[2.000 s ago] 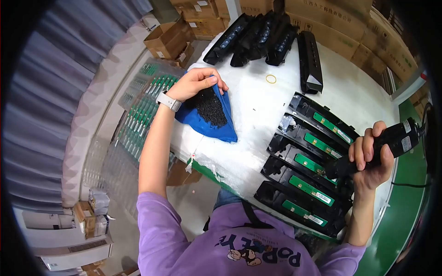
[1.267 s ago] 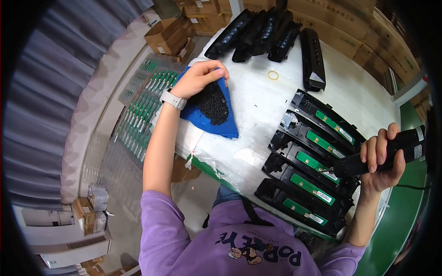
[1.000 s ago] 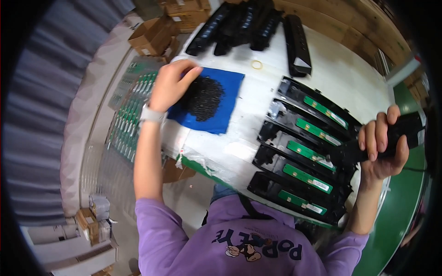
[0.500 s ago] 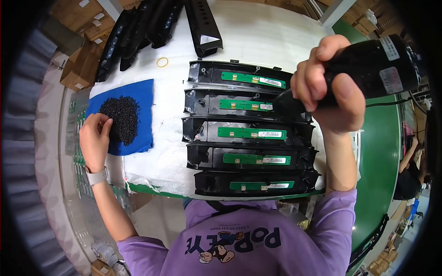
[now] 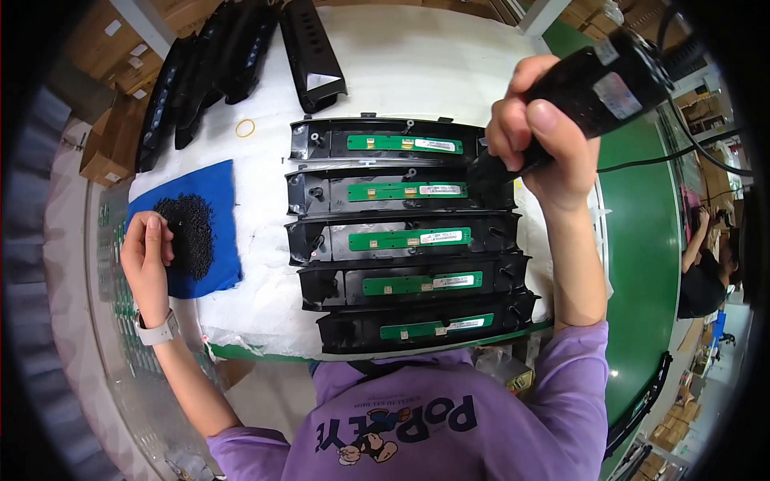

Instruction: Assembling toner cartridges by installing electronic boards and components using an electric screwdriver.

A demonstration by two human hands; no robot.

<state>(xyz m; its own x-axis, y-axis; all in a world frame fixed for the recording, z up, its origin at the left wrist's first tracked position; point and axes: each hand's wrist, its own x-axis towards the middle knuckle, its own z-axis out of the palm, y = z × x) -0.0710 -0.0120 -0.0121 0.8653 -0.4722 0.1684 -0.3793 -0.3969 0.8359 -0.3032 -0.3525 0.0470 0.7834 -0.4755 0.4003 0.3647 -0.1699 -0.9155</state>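
Observation:
My right hand [image 5: 553, 152] grips a black corded electric screwdriver [image 5: 597, 92], held at a slant over the right ends of the upper panels. Its tip is hidden. Below it, several long black plastic panels [image 5: 321, 232] lie in a stacked row, each with a green circuit board [image 5: 409, 239] bearing a white label. My left hand [image 5: 146, 248], fingers curled together, rests at the left edge of a heap of small black screws [image 5: 192, 236]. Whatever is between those fingertips is too small to make out. The heap sits on a blue cloth [image 5: 224, 208].
More black plastic housings [image 5: 313, 60] lie at the far left of the white-covered table [image 5: 417, 56]. A yellow rubber band [image 5: 245, 128] lies near them. The screwdriver's cable [image 5: 666, 160] runs off right. A cardboard box [image 5: 108, 152] stands left; another person [image 5: 706, 268] is at far right.
The whole view has shifted, moving the table leftward and down. My left fingers have drawn in at the heap's edge. The screwdriver's rear end has tipped upward in my right hand.

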